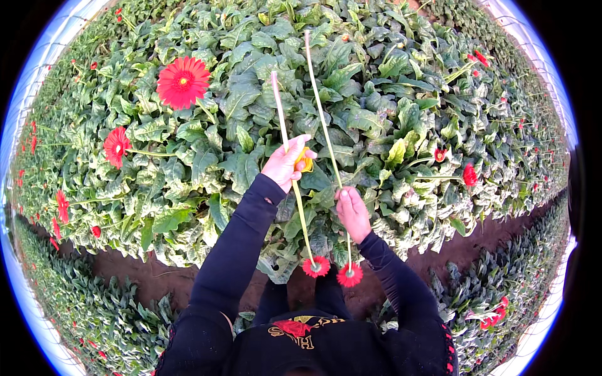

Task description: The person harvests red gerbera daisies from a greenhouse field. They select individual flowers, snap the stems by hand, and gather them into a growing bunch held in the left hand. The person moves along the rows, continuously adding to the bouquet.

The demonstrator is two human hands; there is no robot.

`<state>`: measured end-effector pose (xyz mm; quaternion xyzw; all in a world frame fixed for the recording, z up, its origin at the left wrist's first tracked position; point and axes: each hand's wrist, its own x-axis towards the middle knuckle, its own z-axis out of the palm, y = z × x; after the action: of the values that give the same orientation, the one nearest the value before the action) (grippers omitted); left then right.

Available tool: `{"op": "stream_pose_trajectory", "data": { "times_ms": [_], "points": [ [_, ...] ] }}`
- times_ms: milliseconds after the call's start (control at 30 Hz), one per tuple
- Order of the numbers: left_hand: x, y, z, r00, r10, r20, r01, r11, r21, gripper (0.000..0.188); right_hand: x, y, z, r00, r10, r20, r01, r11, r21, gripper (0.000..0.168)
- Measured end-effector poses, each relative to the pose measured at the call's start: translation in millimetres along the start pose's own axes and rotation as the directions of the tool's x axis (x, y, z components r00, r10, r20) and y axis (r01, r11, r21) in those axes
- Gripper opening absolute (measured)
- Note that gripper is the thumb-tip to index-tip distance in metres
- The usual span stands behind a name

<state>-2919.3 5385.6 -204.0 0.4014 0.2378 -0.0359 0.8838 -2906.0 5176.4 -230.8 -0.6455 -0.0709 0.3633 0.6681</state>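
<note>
Before me, over a bed of broad green leaves, my left hand (pixel 285 163) is closed around the stem of a red gerbera (pixel 316 266). A small bundle of yellow bands (pixel 305 160) sits at the fingers of the same hand. My right hand (pixel 351 212) pinches the stem of a second red gerbera (pixel 350 275). Both flower heads hang down near my legs, close to each other. Their pale stem ends point away from me, and the right-hand stem (pixel 313 70) reaches farther out than the left-hand stem (pixel 277 94).
A large red gerbera (pixel 183 82) stands in the leafy bed (pixel 254 94) at far left, with another red bloom (pixel 117 147) below it. More red flowers (pixel 469 175) rise at right. Several cut-looking flowers (pixel 494 316) lie behind at lower right. A soil path (pixel 136 272) runs beneath me.
</note>
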Motion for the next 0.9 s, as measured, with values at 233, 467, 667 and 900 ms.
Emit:
{"op": "stream_pose_trajectory", "data": {
  "times_ms": [233, 467, 667, 900],
  "points": [
    [-55.5, 11.4, 6.1, 0.988, 0.153, 0.009, -0.149, 0.976, -0.162, 0.029, -35.8, 23.6, -0.4, 0.977, 0.025, 0.211, 0.024, 0.974, -0.226, 0.017],
    [-96.9, 0.1, -43.6, 0.975, 0.164, -0.150, -0.181, 0.977, -0.111, 0.034, -23.4, 8.6, 21.8, 0.834, 0.274, 0.478, -0.126, 0.939, -0.320, 0.018],
    [-140.1, 13.7, -106.0, 0.908, 0.332, -0.255, -0.364, 0.928, -0.087, 0.039, 107.7, -45.4, 119.8, 0.926, 0.090, 0.367, -0.037, 0.988, -0.148, 0.023],
    [-170.5, 8.2, -148.5, 0.917, 0.254, -0.307, -0.371, 0.824, -0.428, 0.041, 264.1, -24.9, 239.4, 0.847, 0.485, 0.219, -0.510, 0.856, 0.078, 0.038]
  ]
}}
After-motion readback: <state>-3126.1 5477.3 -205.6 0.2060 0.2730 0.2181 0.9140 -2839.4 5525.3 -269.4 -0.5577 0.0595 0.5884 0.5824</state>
